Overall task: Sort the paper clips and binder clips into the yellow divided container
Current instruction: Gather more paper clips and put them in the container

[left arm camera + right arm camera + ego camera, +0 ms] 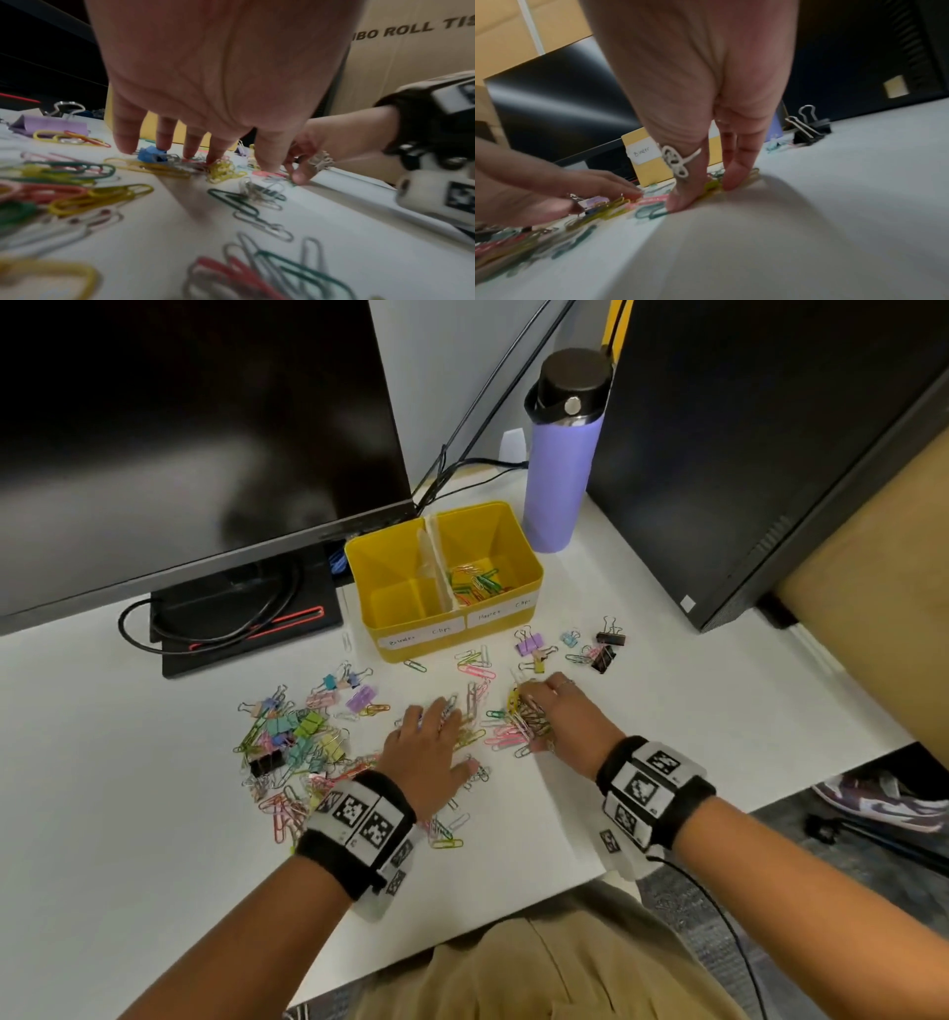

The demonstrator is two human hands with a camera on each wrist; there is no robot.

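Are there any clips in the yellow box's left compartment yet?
No. In the head view the left compartment of the yellow box shows only bare yellow floor, while paper clips lie in the right one.

One yellow container [513, 608] with two compartments, one bottle [562, 469], two black binder clips [606, 649] at right — loose clips beyond counting.

The yellow container [441, 629] bears two white handwritten labels on its front: the left label [418, 639] reads "Binder Clips", the right label [502, 613] "Paper Clips". A cardboard box [411, 50] in the left wrist view shows part of a print, "BO ROLL TIS".
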